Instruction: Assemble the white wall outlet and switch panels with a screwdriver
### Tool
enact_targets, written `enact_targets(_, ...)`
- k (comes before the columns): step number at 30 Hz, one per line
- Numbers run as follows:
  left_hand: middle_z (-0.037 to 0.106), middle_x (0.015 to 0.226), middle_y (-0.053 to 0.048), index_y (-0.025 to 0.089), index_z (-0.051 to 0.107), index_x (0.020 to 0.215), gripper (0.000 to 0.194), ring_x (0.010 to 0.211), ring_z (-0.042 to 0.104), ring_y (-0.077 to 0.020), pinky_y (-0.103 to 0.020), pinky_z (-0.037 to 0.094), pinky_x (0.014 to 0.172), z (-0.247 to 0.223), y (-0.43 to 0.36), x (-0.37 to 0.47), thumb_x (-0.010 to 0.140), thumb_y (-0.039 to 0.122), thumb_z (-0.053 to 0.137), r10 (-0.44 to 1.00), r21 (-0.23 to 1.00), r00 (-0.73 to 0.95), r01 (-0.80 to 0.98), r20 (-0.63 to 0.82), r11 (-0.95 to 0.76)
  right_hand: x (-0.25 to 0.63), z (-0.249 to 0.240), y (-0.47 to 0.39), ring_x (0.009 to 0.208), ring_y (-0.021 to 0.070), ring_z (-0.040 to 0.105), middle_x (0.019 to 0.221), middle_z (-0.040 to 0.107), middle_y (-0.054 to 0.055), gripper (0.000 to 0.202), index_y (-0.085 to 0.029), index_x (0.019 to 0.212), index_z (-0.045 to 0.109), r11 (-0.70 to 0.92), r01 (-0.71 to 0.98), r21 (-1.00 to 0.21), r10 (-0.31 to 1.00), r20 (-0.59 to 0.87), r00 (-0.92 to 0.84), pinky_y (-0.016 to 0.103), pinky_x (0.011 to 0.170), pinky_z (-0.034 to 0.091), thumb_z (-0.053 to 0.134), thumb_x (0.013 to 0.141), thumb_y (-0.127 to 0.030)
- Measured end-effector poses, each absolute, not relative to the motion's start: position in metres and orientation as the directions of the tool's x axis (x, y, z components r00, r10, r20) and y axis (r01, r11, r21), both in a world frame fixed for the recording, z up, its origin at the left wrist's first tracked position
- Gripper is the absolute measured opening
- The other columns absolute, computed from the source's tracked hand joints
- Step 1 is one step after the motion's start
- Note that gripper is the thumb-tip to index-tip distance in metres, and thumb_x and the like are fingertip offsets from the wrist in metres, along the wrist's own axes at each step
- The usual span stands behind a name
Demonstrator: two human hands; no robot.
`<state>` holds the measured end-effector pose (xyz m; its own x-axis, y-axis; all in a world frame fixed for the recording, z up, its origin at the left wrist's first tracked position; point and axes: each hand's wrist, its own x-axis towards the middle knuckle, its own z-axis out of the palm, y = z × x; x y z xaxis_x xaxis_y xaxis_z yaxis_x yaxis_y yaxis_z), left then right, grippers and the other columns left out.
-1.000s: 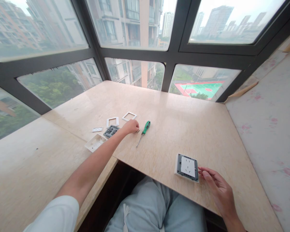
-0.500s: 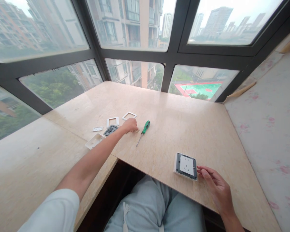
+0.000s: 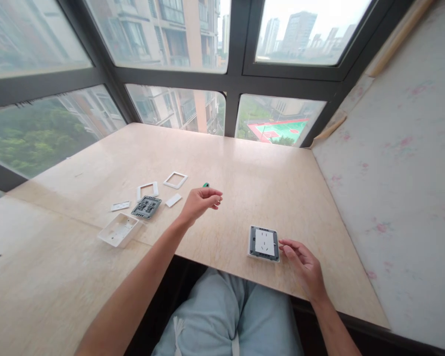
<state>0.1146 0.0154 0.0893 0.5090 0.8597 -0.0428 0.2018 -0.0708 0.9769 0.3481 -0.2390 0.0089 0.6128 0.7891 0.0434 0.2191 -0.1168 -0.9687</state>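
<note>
So I had the socket unit point(image 3: 264, 241) sitting face up at the near right of the counter point(image 3: 282, 183), and the right hand point(image 3: 306, 267) was half curled by its right edge; couldn't tell if it touched or gripped anything. Left hand point(image 3: 200, 202) was pinched nearly closed on what looked like a tiny dark bit, with a green handle point(image 3: 206, 185) poking out behind. The unit looked light but stiff, kinda slick plastic, so I'd have grabbed the white side walls point(image 3: 249, 244) and kept pressure off the thin gray rim.
</note>
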Motion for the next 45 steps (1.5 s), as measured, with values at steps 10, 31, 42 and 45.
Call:
enact_targets(10,0.081,0.086,-0.006,0.017,0.079,0.087,0.012,0.078,0.075,-0.0162,-0.024,0.058,0.070,0.064,-0.062,0.158,0.085,0.019,0.067,0.620,0.890,0.721,0.011,0.309,-0.456,0.348,-0.001,-0.240,0.119,0.0304,0.066,0.142,0.057,0.015,0.060,-0.027,0.142,0.053,0.047,0.501,-0.864,0.886,0.267,0.379,0.041,0.083,0.062,0.072,0.088,-0.044)
enact_targets(31,0.078,0.084,-0.005,0.021,0.079,0.092,0.014,0.078,0.070,-0.0155,-0.025,0.054,0.071,0.037,-0.061,0.163,0.090,0.017,0.066,0.473,0.815,0.821,0.016,0.321,-0.580,0.346,0.005,-0.242,0.119,0.0304,0.064,0.143,0.056,0.014,0.064,-0.031,0.148,0.046,0.024,0.553,-0.833,0.905,0.254,0.343,0.043,0.086,0.061,0.070,0.090,-0.041)
enact_targets(42,0.079,0.091,-0.007,0.021,0.078,0.095,0.016,0.083,0.070,-0.0173,-0.030,0.057,0.077,0.037,-0.062,0.161,0.094,0.017,0.062,0.366,0.707,0.836,-0.036,0.409,-0.706,0.346,0.004,-0.242,0.117,0.0299,0.064,0.142,0.055,0.014,0.062,-0.031,0.147,0.046,0.021,0.548,-0.836,0.906,0.248,0.344,0.044,0.086,0.061,0.070,0.090,-0.041)
enact_targets(45,0.079,0.094,-0.007,0.021,0.077,0.094,0.018,0.085,0.069,-0.0177,-0.031,0.057,0.078,0.040,-0.063,0.162,0.095,0.016,0.060,0.327,0.655,0.846,-0.035,0.422,-0.754,0.346,0.003,-0.242,0.116,0.0295,0.064,0.141,0.056,0.014,0.062,-0.031,0.147,0.046,0.018,0.546,-0.838,0.907,0.243,0.344,0.044,0.086,0.061,0.070,0.090,-0.041)
